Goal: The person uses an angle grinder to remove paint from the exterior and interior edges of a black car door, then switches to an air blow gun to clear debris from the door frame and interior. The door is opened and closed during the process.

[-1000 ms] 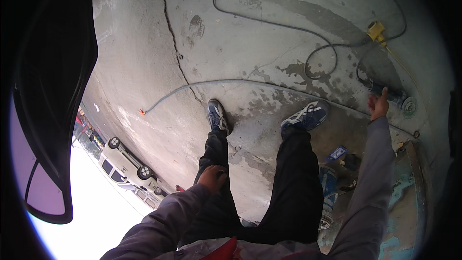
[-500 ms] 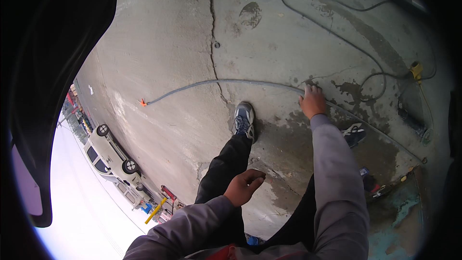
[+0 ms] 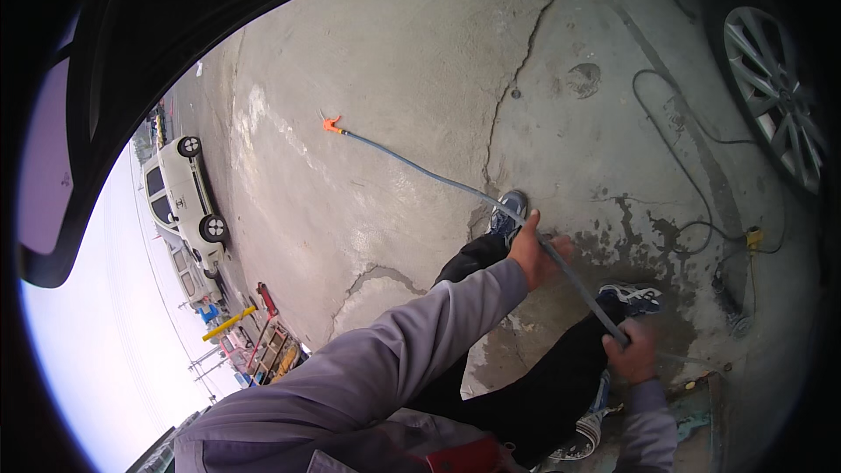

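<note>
A grey-blue air hose (image 3: 420, 170) slants across in front of me, ending at the upper left in an orange air blow gun (image 3: 332, 124) with a thin nozzle. My left hand (image 3: 534, 256) is wrapped round the hose near my front shoe, thumb uppermost, and some of its fingers are behind the hose. Farther down the same hose, my right hand (image 3: 632, 352) is closed on it, a little blurred by motion. The stretch between both hands is taut. Beyond the right hand the hose is hard to follow.
A car wheel (image 3: 775, 92) stands at the upper right. On the concrete floor lie a looped dark cable (image 3: 673, 151), a yellow connector (image 3: 754, 238) and a dark cylindrical tool (image 3: 729, 305). My shoes (image 3: 510, 213) straddle a wet patch. A white car (image 3: 184, 201) is parked at left.
My left hand has moved from near my knee onto the hose. My right hand has drawn back toward me. The hose is lifted and straighter, and the view has shifted.
</note>
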{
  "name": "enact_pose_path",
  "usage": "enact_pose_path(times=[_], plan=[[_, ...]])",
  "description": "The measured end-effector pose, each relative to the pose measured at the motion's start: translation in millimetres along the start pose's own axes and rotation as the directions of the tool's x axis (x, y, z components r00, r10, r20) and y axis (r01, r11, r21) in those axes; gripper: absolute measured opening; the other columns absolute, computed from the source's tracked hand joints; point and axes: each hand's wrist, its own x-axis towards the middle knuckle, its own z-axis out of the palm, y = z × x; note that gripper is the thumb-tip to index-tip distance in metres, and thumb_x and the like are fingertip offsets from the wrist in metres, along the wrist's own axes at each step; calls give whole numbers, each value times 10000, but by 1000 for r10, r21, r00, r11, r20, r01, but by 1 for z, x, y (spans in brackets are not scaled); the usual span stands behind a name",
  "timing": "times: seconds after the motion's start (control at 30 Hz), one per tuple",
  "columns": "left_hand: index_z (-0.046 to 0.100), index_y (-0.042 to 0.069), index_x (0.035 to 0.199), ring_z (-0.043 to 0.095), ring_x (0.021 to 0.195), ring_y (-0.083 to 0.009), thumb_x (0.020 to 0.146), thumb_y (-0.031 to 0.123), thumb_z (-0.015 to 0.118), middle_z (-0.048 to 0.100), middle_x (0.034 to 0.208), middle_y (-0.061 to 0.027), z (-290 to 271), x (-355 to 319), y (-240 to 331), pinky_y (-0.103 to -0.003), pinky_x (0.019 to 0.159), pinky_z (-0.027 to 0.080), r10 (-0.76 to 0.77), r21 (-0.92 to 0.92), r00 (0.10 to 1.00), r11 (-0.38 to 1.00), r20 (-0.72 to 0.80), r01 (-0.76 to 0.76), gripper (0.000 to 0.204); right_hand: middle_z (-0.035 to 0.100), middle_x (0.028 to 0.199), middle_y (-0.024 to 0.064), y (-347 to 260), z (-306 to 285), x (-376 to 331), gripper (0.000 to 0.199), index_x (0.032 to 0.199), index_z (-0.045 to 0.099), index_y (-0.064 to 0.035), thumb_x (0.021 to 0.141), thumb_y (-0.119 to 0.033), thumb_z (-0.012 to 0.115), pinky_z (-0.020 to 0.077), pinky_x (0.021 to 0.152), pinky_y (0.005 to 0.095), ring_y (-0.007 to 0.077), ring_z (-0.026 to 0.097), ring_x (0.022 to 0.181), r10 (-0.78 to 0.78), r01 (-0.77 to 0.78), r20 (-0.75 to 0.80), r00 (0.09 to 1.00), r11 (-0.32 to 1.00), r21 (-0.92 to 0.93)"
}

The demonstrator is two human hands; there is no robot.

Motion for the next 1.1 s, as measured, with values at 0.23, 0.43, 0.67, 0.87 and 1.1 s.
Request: enact_pose_path(times=[0.23, 0.43, 0.67, 0.87, 1.1], plan=[[538, 41, 918, 527, 675, -231, 1055, 457, 519, 542, 732, -63, -45, -461, 216, -392, 669, 461, 357, -619, 934, 726, -36, -301, 439, 705, 843, 211, -317, -346, -375, 643, 852, 712, -8, 894, -650, 727, 493, 686, 512, 407, 692, 804, 502, -544, -407, 764, 839, 14], [570, 64, 1054, 600, 823, -237, 1132, 267, 441, 624, 918, -88, 79, -938, 112, -414, 763, 510, 611, -569, 759, 715, 226, -406, 253, 680, 1377, 268, -598, -664, -575, 897, 1334, 721, -44, 799, -764, 716, 497, 1100, 516, 421, 638, 1307, 765, -512, -96, 637, 327, -794], [569, 63, 1071, 710, 723, -208, 1107, 262, 597, 702, 876, -84, 126, -1497, -186, -316, 624, 549, 789, -320, 472, 599, 393, -734, 205, 528, 1563, 263, -1063, -850, -775, 987, 1602, 387, 55, 881, -419, 866, 353, 1259, 444, 347, 491, 1490, -200, 182, 50, 979, 953, 241], [586, 35, 1065, 671, 658, -152, 1005, 195, 756, 719, 799, -69, 85, -1716, -303, -301, 605, 520, 797, -29, 32, 63, 603, -998, 241, 492, 1558, 325, -1329, -852, -843, 1083, 1639, 273, 92, 904, -470, 836, 446, 1176, 427, 356, 552, 1422, -237, 234, 1, 971, 959, 160], [653, 69, 1070, 716, 793, -225, 914, 352, 868, 725, 880, -103, 62, -1811, -258, -377, 715, 557, 350, -132, -259, -347, 900, -929, 388, 618, 901, 80, -1471, -830, -790, 887, 1677, 164, 49, 1022, -208, 704, 445, 484, 273, 106, 559, 588, -61, 123, -128, 990, 819, 560]])
